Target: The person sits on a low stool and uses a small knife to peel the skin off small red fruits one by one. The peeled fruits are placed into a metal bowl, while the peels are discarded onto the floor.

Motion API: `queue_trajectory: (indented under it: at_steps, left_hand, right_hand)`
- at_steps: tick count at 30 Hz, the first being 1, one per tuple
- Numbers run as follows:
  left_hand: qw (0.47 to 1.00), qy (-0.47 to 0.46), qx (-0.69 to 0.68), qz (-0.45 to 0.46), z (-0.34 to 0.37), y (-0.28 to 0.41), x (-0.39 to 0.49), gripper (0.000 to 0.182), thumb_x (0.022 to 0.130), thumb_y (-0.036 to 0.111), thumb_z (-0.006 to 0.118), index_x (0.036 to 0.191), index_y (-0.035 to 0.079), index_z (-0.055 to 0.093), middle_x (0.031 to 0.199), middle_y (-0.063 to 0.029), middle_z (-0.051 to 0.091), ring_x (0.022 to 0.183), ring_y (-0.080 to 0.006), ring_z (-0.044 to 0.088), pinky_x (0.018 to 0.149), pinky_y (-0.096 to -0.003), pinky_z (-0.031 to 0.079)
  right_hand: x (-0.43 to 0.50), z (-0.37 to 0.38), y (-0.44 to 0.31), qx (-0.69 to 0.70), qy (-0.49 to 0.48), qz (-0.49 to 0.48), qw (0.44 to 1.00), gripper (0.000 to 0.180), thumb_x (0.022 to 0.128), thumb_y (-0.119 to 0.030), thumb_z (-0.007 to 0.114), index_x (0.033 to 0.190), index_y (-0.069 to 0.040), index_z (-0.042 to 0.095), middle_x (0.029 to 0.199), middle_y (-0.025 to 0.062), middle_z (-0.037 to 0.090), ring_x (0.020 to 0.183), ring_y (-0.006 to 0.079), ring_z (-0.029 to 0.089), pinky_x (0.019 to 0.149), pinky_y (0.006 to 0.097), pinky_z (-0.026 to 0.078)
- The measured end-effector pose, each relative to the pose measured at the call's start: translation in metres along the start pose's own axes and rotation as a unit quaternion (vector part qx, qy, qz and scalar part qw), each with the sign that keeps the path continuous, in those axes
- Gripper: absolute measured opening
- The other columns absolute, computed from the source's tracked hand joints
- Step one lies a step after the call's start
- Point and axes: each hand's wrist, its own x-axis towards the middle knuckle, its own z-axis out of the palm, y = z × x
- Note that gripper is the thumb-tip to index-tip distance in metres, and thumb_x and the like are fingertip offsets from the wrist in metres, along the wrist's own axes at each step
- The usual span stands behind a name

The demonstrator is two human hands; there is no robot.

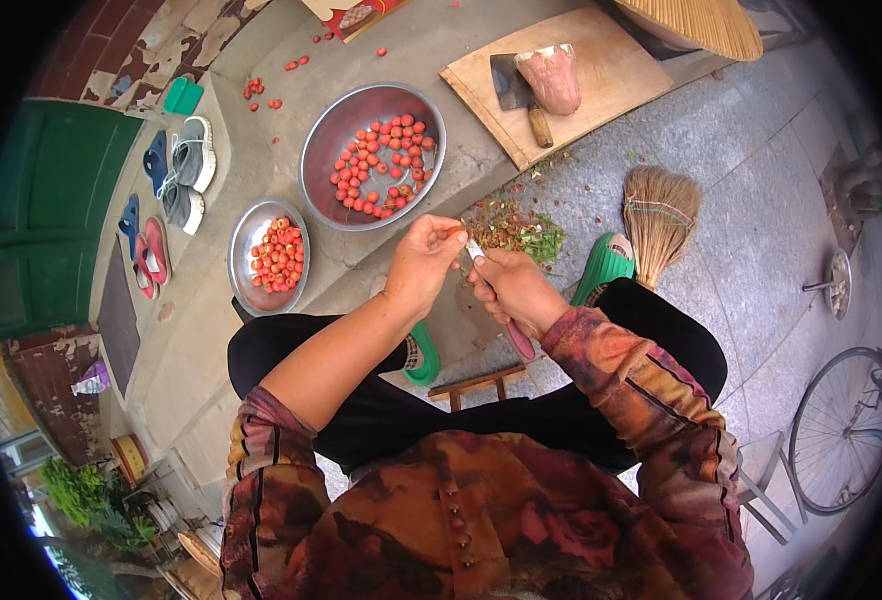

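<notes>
My left hand (427, 259) pinches a small red fruit (456, 231), mostly hidden by the fingers. A small knife (475, 250) with a pink handle is gripped in my right hand (514, 289), its blade tip close to the fruit. Beyond my hands, a large metal basin (313, 169) holds many round red fruits (366, 157). To its left, a smaller metal bowl (242, 289) has more red fruits, several showing pale cut spots. Trimmings and green leaves (519, 232) lie in a heap on the ground just past my right hand.
A cleaver (510, 84) and a pink bag-like object (552, 79) rest on a wooden board (606, 56). A straw broom (662, 214) lies by my green slipper (607, 264). Loose fruits (253, 88) dot the concrete ledge, and shoes (191, 154) stand at left. A bicycle wheel (846, 431) is at right.
</notes>
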Motion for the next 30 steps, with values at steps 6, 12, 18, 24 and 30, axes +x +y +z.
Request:
queue_trajectory:
  at_steps: [6, 12, 18, 24, 30]
  left_hand:
    - [0.990, -0.012, 0.138, 0.014, -0.002, -0.010, 0.007, 0.012, 0.091, 0.009, 0.066, 0.098, 0.004, 0.058, 0.088, -0.0001, 0.060, 0.077, -0.0068, 0.055, 0.066, -0.0225, 0.046]
    - [0.985, -0.039, 0.166, -0.016, -0.012, -0.013, 0.013, 0.014, 0.094, 0.013, 0.063, 0.103, 0.005, 0.057, 0.089, 0.0010, 0.059, 0.079, -0.0064, 0.055, 0.069, -0.0228, 0.047]
    - [0.958, -0.167, -0.227, -0.053, -0.027, 0.013, 0.007, 0.028, 0.099, 0.009, 0.054, 0.126, 0.003, 0.055, 0.115, -0.0103, 0.064, 0.092, -0.0111, 0.059, 0.081, -0.0251, 0.049]
    - [0.959, -0.164, -0.229, -0.002, -0.024, 0.029, -0.002, 0.030, 0.097, 0.010, 0.059, 0.126, 0.002, 0.055, 0.110, -0.0069, 0.064, 0.093, -0.0097, 0.057, 0.082, -0.0236, 0.047]
    - [0.985, -0.112, 0.008, 0.132, -0.010, 0.039, -0.015, 0.031, 0.089, -0.001, 0.066, 0.118, 0.003, 0.056, 0.096, -0.0002, 0.060, 0.085, -0.0048, 0.055, 0.076, -0.0205, 0.046]
  right_hand:
    - [0.005, -0.012, 0.008, -0.016, 0.000, 0.033, 0.999, 0.022, 0.103, -0.021, 0.043, 0.088, -0.007, 0.051, 0.063, -0.0014, 0.043, 0.044, 0.0071, 0.033, 0.039, 0.0237, 0.028]
    - [0.009, -0.024, -0.001, -0.032, 0.029, -0.004, 0.999, 0.022, 0.100, -0.019, 0.047, 0.086, -0.005, 0.054, 0.061, 0.0001, 0.048, 0.044, 0.0091, 0.038, 0.038, 0.0266, 0.030]
    - [0.007, -0.026, -0.016, -0.245, 0.085, -0.183, 0.948, 0.023, 0.101, -0.017, 0.048, 0.085, -0.003, 0.055, 0.062, -0.0005, 0.048, 0.049, 0.0081, 0.043, 0.044, 0.0247, 0.036]
    - [-0.007, -0.024, -0.027, -0.406, 0.073, -0.336, 0.847, 0.020, 0.101, -0.015, 0.051, 0.090, 0.001, 0.056, 0.067, 0.0039, 0.051, 0.058, 0.0105, 0.048, 0.053, 0.0285, 0.042]
    - [-0.008, -0.022, -0.028, -0.378, 0.102, -0.355, 0.849, 0.017, 0.095, -0.012, 0.057, 0.085, 0.001, 0.053, 0.071, 0.0242, 0.053, 0.066, 0.0437, 0.053, 0.060, 0.0450, 0.043]
